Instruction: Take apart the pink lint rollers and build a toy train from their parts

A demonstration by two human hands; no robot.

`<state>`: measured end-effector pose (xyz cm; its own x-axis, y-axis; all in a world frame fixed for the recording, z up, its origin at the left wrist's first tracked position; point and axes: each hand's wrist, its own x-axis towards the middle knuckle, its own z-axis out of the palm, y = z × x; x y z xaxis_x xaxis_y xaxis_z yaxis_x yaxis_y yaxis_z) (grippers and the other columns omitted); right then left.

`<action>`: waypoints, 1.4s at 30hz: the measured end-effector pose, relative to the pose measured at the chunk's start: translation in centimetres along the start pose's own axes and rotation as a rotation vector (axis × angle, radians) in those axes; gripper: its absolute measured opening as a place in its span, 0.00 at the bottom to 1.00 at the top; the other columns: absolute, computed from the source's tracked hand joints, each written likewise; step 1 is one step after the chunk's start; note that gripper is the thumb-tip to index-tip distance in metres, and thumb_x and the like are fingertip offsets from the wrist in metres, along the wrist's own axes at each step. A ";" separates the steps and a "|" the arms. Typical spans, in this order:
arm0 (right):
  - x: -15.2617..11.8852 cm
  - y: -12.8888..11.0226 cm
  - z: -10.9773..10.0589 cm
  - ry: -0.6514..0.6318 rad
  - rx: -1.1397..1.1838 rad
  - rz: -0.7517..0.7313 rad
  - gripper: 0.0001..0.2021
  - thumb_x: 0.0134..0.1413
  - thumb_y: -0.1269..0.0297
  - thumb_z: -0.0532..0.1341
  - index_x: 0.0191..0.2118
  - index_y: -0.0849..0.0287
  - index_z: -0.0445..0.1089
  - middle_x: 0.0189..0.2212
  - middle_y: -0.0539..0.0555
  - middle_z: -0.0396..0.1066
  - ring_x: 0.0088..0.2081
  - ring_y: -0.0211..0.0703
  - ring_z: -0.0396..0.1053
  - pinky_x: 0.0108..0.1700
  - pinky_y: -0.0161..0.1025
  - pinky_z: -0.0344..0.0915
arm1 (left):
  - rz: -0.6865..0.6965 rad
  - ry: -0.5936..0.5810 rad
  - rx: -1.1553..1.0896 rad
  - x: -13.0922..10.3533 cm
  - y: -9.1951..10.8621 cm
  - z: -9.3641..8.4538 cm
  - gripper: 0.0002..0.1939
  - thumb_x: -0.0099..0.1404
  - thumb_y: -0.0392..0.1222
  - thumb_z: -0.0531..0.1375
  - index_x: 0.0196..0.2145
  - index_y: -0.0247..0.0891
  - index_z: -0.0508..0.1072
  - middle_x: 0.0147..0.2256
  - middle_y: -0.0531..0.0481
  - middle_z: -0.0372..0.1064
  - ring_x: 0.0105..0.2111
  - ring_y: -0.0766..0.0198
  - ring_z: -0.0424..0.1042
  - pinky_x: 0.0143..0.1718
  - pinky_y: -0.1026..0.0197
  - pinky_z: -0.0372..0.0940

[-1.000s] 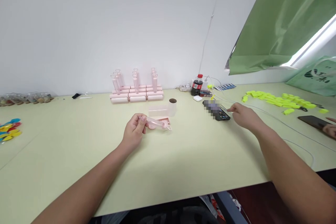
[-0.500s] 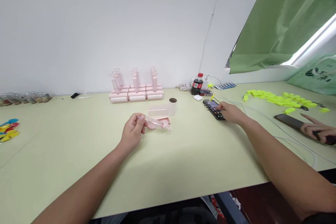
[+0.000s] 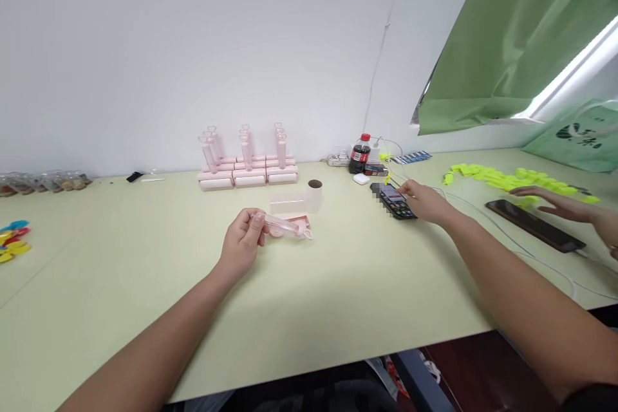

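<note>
The left hand (image 3: pixel 243 238) pinches a clear pink tube (image 3: pixel 280 225) over the desk (image 3: pixel 338 309); the right hand (image 3: pixel 425 202) is at a dark phone (image 3: pixel 398 206) near a cola bottle (image 3: pixel 360 157) — its grip I cannot tell.

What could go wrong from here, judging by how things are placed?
The left hand grips the clear tube near one end, so its looped far end might dip or slip.
The upright cylinder stands just behind the tube; a careless lift could tip it.
With the right hand at the phone, attention may be split.
</note>
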<state>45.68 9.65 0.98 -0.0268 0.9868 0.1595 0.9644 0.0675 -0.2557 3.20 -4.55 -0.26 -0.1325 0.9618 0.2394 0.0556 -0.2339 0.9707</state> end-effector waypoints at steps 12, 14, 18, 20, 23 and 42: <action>4.6 0.4 2.2 -0.017 -0.084 0.069 0.19 0.41 0.75 0.57 0.43 0.56 0.67 0.38 0.60 0.73 0.43 0.55 0.68 0.36 0.40 0.61 | -0.020 0.016 0.009 -0.1 0.2 0.0 0.20 0.63 0.59 0.57 0.36 0.38 0.67 0.25 0.54 0.67 0.20 0.71 0.62 0.23 0.66 0.57; 4.8 0.4 2.4 -0.021 -0.087 0.071 0.18 0.41 0.75 0.57 0.42 0.56 0.67 0.38 0.60 0.73 0.42 0.54 0.68 0.36 0.39 0.61 | -0.019 0.014 0.009 -0.1 0.3 0.0 0.20 0.63 0.59 0.57 0.36 0.38 0.67 0.25 0.54 0.67 0.20 0.70 0.62 0.23 0.66 0.57; 4.8 0.3 2.7 -0.018 -0.083 0.071 0.19 0.41 0.76 0.57 0.42 0.57 0.67 0.39 0.60 0.73 0.41 0.54 0.69 0.35 0.39 0.60 | -0.018 0.012 0.014 -0.2 0.4 0.0 0.19 0.64 0.59 0.57 0.36 0.38 0.67 0.25 0.54 0.67 0.20 0.70 0.62 0.23 0.66 0.57; 4.6 0.4 2.5 -0.010 -0.075 0.068 0.18 0.41 0.76 0.57 0.42 0.57 0.68 0.40 0.61 0.73 0.41 0.54 0.69 0.34 0.39 0.60 | -0.015 0.013 0.017 -0.2 0.3 0.0 0.19 0.64 0.59 0.57 0.36 0.38 0.67 0.25 0.54 0.67 0.20 0.70 0.62 0.23 0.66 0.57; 4.1 0.6 2.0 0.026 -0.060 0.067 0.19 0.42 0.75 0.57 0.43 0.57 0.68 0.41 0.60 0.73 0.40 0.52 0.70 0.34 0.39 0.61 | -0.018 0.014 0.016 -0.1 0.2 0.0 0.19 0.64 0.59 0.57 0.36 0.38 0.67 0.25 0.54 0.67 0.20 0.70 0.62 0.23 0.66 0.57; 0.6 0.6 0.8 0.024 -0.009 -0.013 0.14 0.38 0.76 0.54 0.32 0.55 0.68 0.36 0.54 0.76 0.38 0.49 0.70 0.31 0.36 0.59 | -0.021 0.007 0.013 -0.2 0.3 0.1 0.19 0.63 0.59 0.57 0.37 0.38 0.67 0.25 0.54 0.66 0.20 0.70 0.62 0.22 0.66 0.57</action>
<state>46.07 10.39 0.19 -0.0327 0.9821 0.1855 0.9663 0.0785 -0.2451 3.34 -4.77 0.04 -0.1409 0.9654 0.2195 0.0652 -0.2122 0.9750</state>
